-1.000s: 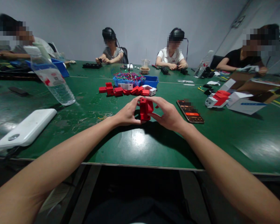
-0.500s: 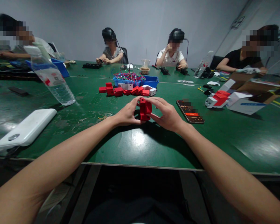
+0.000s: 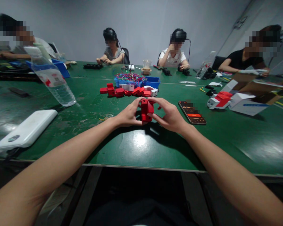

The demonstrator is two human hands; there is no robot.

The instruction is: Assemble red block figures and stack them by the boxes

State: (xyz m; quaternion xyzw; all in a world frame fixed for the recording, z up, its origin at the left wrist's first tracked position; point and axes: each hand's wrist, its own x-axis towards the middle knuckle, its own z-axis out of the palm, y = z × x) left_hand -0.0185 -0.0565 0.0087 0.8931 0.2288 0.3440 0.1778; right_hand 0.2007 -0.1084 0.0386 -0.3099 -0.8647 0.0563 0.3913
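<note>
Between my two hands, a small upright piece of stacked red blocks [image 3: 146,110] stands on or just over the green table [image 3: 122,150]. My left hand [image 3: 129,113] grips its left side, thumb low and fingers at the top. From the right, my right hand [image 3: 169,114] pinches it with thumb and fingertips. Beyond them lies a row of loose red blocks [image 3: 119,92], with a white block [image 3: 154,92] at its right end. A blue bin [image 3: 119,83] behind the row is heaped with multicoloured wires [image 3: 130,77].
At left are a white power bank [image 3: 29,128] and a tilted water bottle [image 3: 53,78]. To the right lie a phone [image 3: 192,113], a red and white block piece [image 3: 220,99] and a cardboard box [image 3: 254,89]. Several people sit around the table's far side.
My right hand's fingers have shifted slightly on the red piece. My left hand stays nearly still, and the things on the table have not moved.
</note>
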